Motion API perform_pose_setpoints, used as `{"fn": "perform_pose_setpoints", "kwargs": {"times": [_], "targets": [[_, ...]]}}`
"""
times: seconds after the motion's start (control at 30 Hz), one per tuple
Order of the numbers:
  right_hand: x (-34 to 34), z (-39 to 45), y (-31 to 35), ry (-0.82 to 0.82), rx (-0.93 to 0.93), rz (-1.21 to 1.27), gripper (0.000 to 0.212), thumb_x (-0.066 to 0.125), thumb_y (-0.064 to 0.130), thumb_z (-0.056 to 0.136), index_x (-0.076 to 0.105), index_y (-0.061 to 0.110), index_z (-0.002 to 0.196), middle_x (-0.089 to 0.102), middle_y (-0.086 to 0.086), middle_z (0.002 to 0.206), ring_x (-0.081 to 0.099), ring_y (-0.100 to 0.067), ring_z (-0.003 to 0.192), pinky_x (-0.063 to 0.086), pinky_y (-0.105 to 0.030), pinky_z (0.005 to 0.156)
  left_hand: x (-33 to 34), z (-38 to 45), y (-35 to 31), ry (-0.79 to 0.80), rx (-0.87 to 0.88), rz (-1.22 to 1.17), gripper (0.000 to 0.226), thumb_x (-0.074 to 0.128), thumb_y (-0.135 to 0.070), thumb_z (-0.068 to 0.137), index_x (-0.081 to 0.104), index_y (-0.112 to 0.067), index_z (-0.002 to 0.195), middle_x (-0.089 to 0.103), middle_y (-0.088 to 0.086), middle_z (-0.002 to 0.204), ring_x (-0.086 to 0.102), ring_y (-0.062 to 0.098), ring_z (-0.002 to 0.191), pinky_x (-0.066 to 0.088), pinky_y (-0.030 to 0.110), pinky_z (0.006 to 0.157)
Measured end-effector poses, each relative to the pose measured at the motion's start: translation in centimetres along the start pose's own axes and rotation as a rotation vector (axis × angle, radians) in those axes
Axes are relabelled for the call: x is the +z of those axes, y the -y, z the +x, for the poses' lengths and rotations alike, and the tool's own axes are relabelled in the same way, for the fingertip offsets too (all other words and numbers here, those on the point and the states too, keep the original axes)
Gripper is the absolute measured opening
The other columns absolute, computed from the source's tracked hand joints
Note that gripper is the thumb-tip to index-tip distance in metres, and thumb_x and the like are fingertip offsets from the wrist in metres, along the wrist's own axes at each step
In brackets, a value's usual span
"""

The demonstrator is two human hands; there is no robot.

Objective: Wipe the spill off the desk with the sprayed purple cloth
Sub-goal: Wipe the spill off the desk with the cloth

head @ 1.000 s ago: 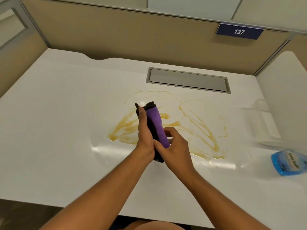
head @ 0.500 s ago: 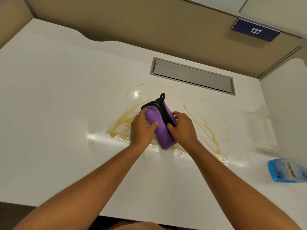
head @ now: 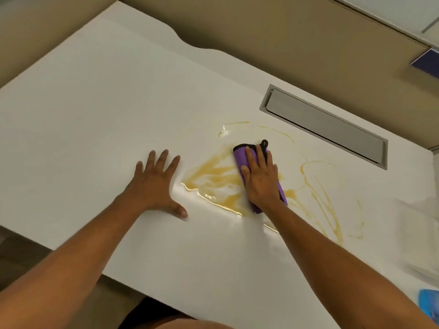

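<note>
Where both hands held the purple cloth [head: 238, 156] before, the left hand [head: 155, 184] now lies flat, fingers spread, on the tabletop [head: 95, 110]; the right hand [head: 260, 179] presses the cloth, open-palmed, onto the spill [head: 213, 173] mid-frame.
</note>
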State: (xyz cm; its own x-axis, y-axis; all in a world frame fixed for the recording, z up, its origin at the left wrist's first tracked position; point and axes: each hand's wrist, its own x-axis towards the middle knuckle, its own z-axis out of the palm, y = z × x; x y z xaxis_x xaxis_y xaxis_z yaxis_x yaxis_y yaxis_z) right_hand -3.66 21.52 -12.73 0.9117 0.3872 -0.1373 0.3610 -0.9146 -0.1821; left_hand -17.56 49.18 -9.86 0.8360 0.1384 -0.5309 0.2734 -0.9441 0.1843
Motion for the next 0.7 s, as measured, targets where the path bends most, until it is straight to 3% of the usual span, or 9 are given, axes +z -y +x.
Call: {"fn": "perform_pose_setpoints", "kwargs": {"times": [0.2, 0.4, 0.5, 0.6, 0.67, 0.7], "targets": [[0.1, 2.5, 5.7, 0.011, -0.110, 0.002, 0.055, 0.029, 0.039, 0.112, 0.022, 0.027, 0.165, 0.012, -0.005, 0.175, 0.005, -0.033, 0.160, 0.021, -0.050, 0.125, 0.6, -0.6, 1.0, -0.059, 0.031, 0.038, 0.181, 0.073, -0.101, 0.039, -0.017, -0.015, 0.170, -0.022, 0.007, 0.180, -0.018, 0.036, 0.167, 0.002, 0.054, 0.137], [2.0, -6.3, 5.7, 0.160, -0.360, 0.042, 0.055, 0.025, 0.044, 0.112, 0.012, 0.039, 0.165, 0.002, 0.009, 0.175, -0.005, -0.022, 0.162, 0.008, -0.048, 0.129, 0.9, -0.5, 1.4, -0.061, 0.044, 0.037, 0.180, 0.069, -0.105, 0.040, -0.014, -0.012, 0.171, -0.024, 0.007, 0.180, -0.019, 0.034, 0.167, 0.000, 0.052, 0.137], [1.8, -10.2, 1.6, 0.109, -0.288, 0.022, 0.053, 0.031, 0.041, 0.112, 0.020, 0.039, 0.164, 0.006, 0.009, 0.175, 0.000, -0.017, 0.161, 0.010, -0.041, 0.129, 0.9, -0.7, 1.4, -0.071, 0.046, 0.040, 0.179, 0.066, -0.106, 0.040, -0.012, -0.012, 0.171, -0.024, 0.006, 0.180, -0.019, 0.032, 0.168, 0.001, 0.050, 0.137], [0.4, -11.7, -1.4, -0.066, -0.083, -0.038, 0.049, 0.044, 0.025, 0.108, 0.044, 0.024, 0.157, 0.023, -0.003, 0.171, 0.026, -0.016, 0.151, 0.011, -0.025, 0.125, 0.8, -1.0, 1.4, -0.081, 0.051, 0.023, 0.177, 0.068, -0.105, 0.041, -0.011, -0.013, 0.171, -0.023, 0.004, 0.180, -0.019, 0.031, 0.168, 0.000, 0.049, 0.137], [0.6, -13.3, -2.1, -0.077, -0.069, 0.016, 0.049, 0.049, 0.015, 0.107, 0.046, 0.020, 0.156, 0.015, 0.009, 0.172, 0.026, -0.009, 0.149, 0.003, -0.013, 0.121, 0.7, -1.1, 1.3, -0.081, 0.051, 0.013, 0.177, 0.070, -0.103, 0.043, -0.011, -0.013, 0.171, -0.024, 0.004, 0.180, -0.020, 0.030, 0.168, -0.001, 0.049, 0.137], [0.9, -14.5, -2.0, -0.021, -0.108, 0.038, 0.050, 0.047, 0.017, 0.109, 0.042, 0.024, 0.158, 0.007, 0.016, 0.173, 0.021, -0.006, 0.153, 0.002, -0.013, 0.122, 0.6, -1.1, 1.3, -0.081, 0.051, 0.016, 0.177, 0.070, -0.103, 0.043, -0.011, -0.012, 0.171, -0.023, 0.004, 0.180, -0.019, 0.030, 0.168, -0.001, 0.049, 0.137]]}}
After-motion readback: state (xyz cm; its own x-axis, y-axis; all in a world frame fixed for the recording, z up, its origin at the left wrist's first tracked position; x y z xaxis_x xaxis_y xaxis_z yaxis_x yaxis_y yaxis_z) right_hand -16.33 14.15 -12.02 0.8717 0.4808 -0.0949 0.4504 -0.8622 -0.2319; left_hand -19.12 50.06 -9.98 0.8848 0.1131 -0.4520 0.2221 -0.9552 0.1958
